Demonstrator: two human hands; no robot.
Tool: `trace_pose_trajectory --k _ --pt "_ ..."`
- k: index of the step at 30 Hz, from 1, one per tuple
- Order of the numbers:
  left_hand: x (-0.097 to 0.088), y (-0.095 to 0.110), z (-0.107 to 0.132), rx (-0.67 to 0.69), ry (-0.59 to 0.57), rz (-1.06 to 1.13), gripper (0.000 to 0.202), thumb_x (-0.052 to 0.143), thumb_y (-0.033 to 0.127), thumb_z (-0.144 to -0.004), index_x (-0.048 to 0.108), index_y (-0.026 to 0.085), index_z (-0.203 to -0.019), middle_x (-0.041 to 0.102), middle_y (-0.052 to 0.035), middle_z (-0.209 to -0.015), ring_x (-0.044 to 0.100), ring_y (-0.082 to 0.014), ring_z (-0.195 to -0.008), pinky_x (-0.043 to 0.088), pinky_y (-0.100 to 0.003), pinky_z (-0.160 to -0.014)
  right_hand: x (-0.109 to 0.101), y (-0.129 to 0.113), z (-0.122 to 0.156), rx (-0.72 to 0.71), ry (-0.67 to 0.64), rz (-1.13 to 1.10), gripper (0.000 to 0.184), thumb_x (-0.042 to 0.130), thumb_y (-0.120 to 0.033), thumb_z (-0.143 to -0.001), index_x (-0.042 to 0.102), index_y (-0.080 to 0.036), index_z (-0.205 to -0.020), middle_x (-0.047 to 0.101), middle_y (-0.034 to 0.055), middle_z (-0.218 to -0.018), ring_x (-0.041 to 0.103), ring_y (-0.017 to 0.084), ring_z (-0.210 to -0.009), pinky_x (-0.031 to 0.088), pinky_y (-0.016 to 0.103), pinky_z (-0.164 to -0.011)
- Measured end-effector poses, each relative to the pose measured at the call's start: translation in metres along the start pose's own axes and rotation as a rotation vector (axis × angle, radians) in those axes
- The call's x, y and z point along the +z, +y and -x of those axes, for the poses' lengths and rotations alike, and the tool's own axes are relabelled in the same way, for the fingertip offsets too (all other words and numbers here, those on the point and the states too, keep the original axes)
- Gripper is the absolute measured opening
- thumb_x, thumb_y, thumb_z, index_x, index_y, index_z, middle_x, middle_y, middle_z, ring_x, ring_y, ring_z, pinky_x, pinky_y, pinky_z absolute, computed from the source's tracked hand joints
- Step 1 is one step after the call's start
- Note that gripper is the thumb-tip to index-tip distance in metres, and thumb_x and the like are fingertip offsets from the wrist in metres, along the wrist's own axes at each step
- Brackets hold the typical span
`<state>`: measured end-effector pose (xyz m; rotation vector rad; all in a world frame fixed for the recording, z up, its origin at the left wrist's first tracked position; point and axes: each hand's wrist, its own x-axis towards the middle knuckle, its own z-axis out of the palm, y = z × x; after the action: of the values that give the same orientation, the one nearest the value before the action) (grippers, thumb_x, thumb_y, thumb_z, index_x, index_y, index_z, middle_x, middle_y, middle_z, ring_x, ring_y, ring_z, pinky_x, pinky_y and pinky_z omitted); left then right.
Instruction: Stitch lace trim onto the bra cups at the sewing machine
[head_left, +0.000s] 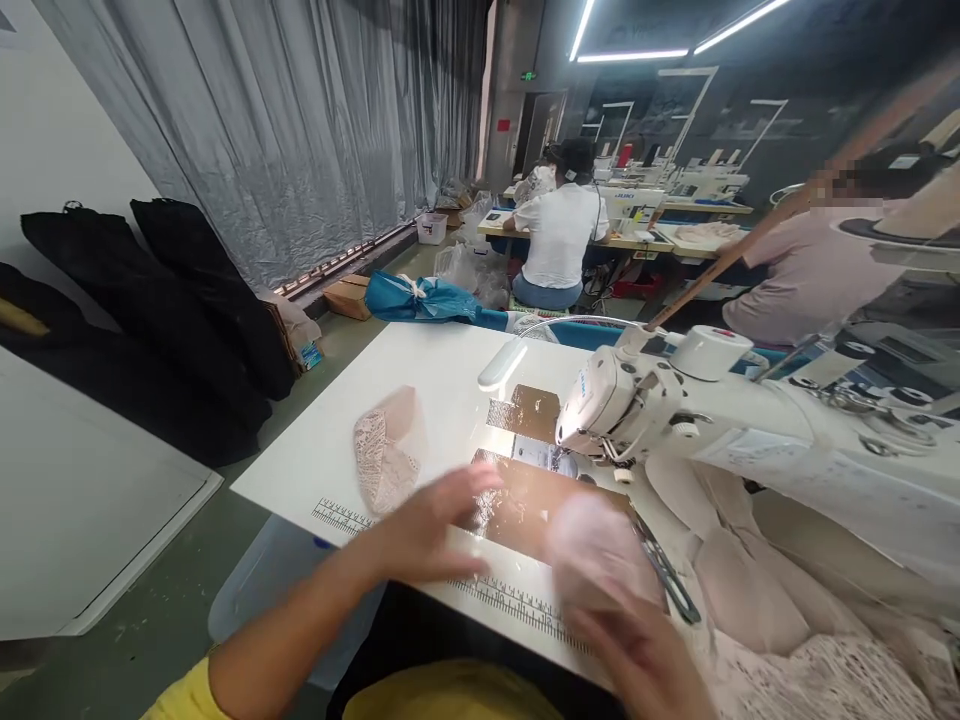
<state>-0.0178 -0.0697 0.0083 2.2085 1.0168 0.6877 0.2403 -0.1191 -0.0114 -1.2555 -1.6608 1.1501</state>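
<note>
Apparently, a pale fabric piece [600,535] is being handled before the sewing machine [611,400]; by judgement, a positioning step is being carried out, as no fabric is being seen under the needle. The piece seems to be being grasped by the right hand [641,640], over the near right part of the brown plate [529,495], though details of the grip are being hidden by blur. Nothing is being seen held in the left hand [431,525], whose fingers are being spread loosely near the plate's left end; contact cannot be told. For the next move, the piece's edge being squared and steadied by 2 hands seems to be called for. Its long axis appears to be running aslant, from far left to near right, but its exact direction is being obscured.

On the counter [442,365], well to the left, 1 lace piece [386,455] is lying apart, its long axis running from near to far, its far end leaning slightly right.
</note>
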Motion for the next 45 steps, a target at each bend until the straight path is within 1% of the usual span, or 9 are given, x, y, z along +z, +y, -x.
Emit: trace_pose_trajectory --k 4,11,15,17,22,26,35,41,45 --pt "0.033 0.031 -0.008 -0.065 -0.230 0.364 0.049 0.063 0.021 -0.074 0.054 0.023 -0.122 0.066 -0.0030 -0.106 0.063 -0.0187 -0.091 0.050 -0.026 -0.078 0.017 -0.015 -0.002 -0.211 -0.063 0.075 0.013 0.056 -0.031 -0.085 0.065 -0.023 -0.089 0.069 0.0032 -0.082 0.065 0.020 -0.073 0.051 0.030 -0.065" --pt "0.026 0.007 0.008 -0.373 0.186 0.180 0.024 0.046 0.027 -0.089 0.062 0.015 -0.075 0.059 -0.0016 -0.068 0.054 -0.0143 -0.065 0.040 -0.024 -0.061 -0.021 -0.011 0.001 -0.344 0.532 0.291 0.011 0.062 -0.020 -0.076 0.055 -0.027 -0.082 0.062 0.0031 -0.080 0.060 0.020 -0.076 0.046 0.029 -0.066" --pt "0.030 0.033 0.001 -0.024 -0.173 0.528 0.034 0.052 0.039 -0.088 0.063 0.017 -0.112 0.066 -0.0084 -0.100 0.061 -0.0204 -0.089 0.048 -0.028 -0.076 -0.004 -0.007 -0.007 0.035 0.061 -0.013 0.015 0.060 -0.036 -0.080 0.063 -0.022 -0.082 0.061 0.0026 -0.074 0.054 0.018 -0.065 0.043 0.029 -0.060" --pt "0.032 0.045 -0.006 0.096 -0.137 0.474 0.055 0.062 0.039 -0.082 0.050 0.021 -0.132 0.053 -0.0122 -0.131 0.051 -0.0267 -0.117 0.041 -0.037 -0.099 0.009 -0.009 -0.009 0.190 -0.252 -0.300 0.022 0.063 -0.041 -0.079 0.065 -0.020 -0.087 0.062 0.0014 -0.074 0.055 0.018 -0.067 0.045 0.029 -0.064" --pt "0.036 0.034 -0.016 -0.101 -0.211 0.420 0.088 0.076 0.044 -0.067 0.034 0.024 -0.143 0.040 -0.0134 -0.143 0.039 -0.0329 -0.128 0.030 -0.049 -0.108 0.013 -0.018 -0.006 0.345 -0.592 -0.662 0.035 0.074 -0.044 -0.070 0.068 -0.017 -0.091 0.064 0.0023 -0.079 0.057 0.019 -0.077 0.045 0.028 -0.071" --pt "0.041 0.021 -0.010 -0.287 -0.418 0.824 0.069 0.073 0.041 -0.071 0.049 0.018 -0.131 0.063 -0.0091 -0.106 0.061 -0.0230 -0.092 0.050 -0.033 -0.081 -0.001 -0.011 -0.008 0.322 -0.488 -0.666 0.037 0.075 -0.046 -0.069 0.069 -0.018 -0.091 0.066 0.0039 -0.082 0.059 0.018 -0.074 0.047 0.027 -0.069" --pt "0.054 0.023 -0.012 -0.261 -0.206 0.891 0.033 0.058 0.040 -0.085 0.062 0.010 -0.096 0.058 -0.0054 -0.082 0.053 -0.0144 -0.073 0.043 -0.024 -0.068 0.004 0.004 -0.009 0.310 -0.014 -0.504 0.069 0.069 -0.043 -0.076 0.038 -0.028 -0.137 0.067 0.0069 -0.096 0.063 0.020 -0.078 0.051 0.032 -0.070" --pt "0.057 0.025 -0.014 -0.246 -0.056 0.821 0.035 0.053 0.045 -0.087 0.056 0.011 -0.079 0.046 -0.0011 -0.071 0.042 -0.0105 -0.063 0.035 -0.021 -0.057 -0.021 0.000 -0.011 0.104 -0.277 -0.242 0.052 0.037 -0.061 -0.088 0.069 -0.021 -0.089 0.064 0.0089 -0.095 0.059 0.024 -0.084 0.049 0.034 -0.075" --pt "0.059 0.028 -0.015 -0.219 0.002 0.681 0.039 0.044 0.043 -0.092 0.046 0.014 -0.066 0.040 0.0014 -0.065 0.036 -0.0088 -0.059 0.029 -0.022 -0.054 -0.021 -0.006 -0.014 -0.012 -0.379 -0.173 0.030 0.053 -0.046 -0.086 0.069 -0.021 -0.093 0.064 0.0068 -0.097 0.056 0.023 -0.088 0.046 0.033 -0.083"
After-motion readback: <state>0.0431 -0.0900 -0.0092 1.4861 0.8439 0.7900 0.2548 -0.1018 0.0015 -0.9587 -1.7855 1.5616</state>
